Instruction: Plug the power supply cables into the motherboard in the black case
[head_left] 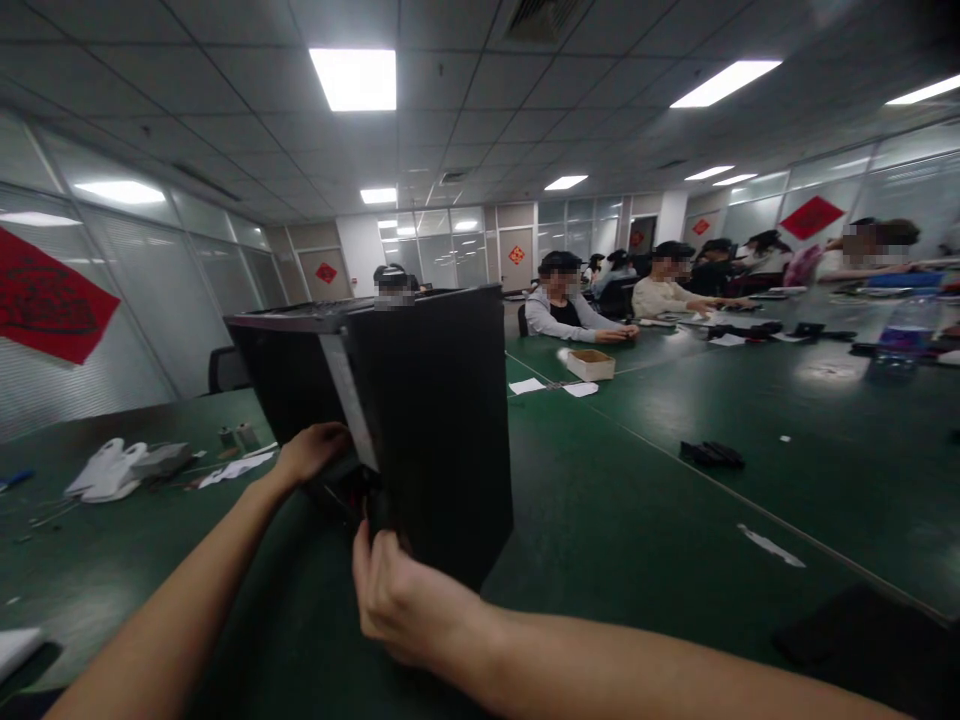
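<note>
A tall black computer case (442,430) stands on the green table in front of me. Its narrow side, with a pale metal strip (349,395), faces me, and a dark gap shows low down. My left hand (315,452) is at this gap, left of the strip. Its fingers are curled, with the tips partly hidden in shadow. Lower down, my right hand (390,580) is closed in a pinch at the near bottom edge of the case. Dark parts and what may be thin wires lie between the hands. What either hand pinches is too dark to make out.
On the green table (600,520) are a white plastic bag (112,470), a grey box (163,460), a small open carton (590,364), black gloves or cloth (711,454), and a water bottle (906,325). Several people sit farther back, one in a grey jacket (566,305).
</note>
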